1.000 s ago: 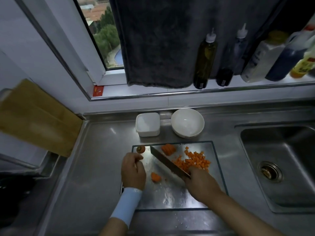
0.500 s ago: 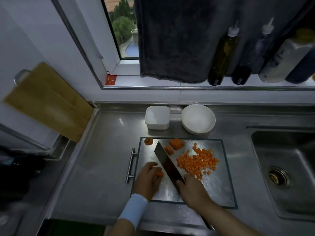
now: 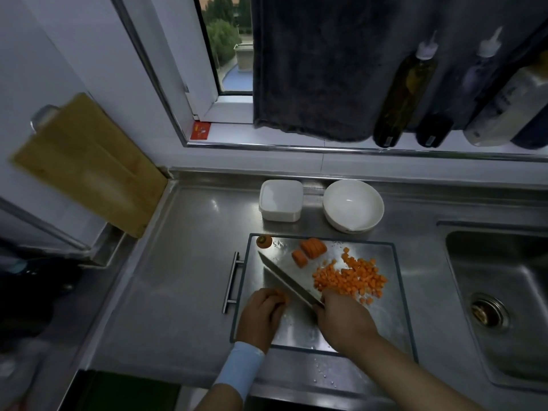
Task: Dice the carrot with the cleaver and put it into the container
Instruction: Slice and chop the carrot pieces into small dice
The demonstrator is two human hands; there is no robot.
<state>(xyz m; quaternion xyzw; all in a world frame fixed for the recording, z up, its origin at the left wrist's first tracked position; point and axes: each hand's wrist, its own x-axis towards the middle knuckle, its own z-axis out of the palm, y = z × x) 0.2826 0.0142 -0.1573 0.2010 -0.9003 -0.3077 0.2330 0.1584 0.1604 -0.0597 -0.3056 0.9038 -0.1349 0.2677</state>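
Note:
On the steel cutting board [image 3: 385, 318] my right hand [image 3: 345, 321] grips the cleaver [image 3: 284, 280], whose blade slants up and to the left. My left hand [image 3: 261, 314] holds a small carrot piece [image 3: 281, 295] against the board, just left of the blade. A heap of diced carrot [image 3: 351, 278] lies to the right of the blade. Two thicker carrot chunks [image 3: 310, 251] sit at the back of the board, and the carrot stub [image 3: 264, 241] is in its far left corner. The white square container [image 3: 280, 200] stands behind the board.
A white bowl [image 3: 353, 204] stands to the right of the container. The sink [image 3: 498, 301] lies at the right. A wooden board [image 3: 89, 164] leans on the left wall. Bottles [image 3: 404, 90] line the window ledge under a hanging dark towel [image 3: 323, 63].
My left hand moved down the board and took hold of the loose carrot piece. The cleaver's blade shifted to lie right beside that piece. The camera view drifted.

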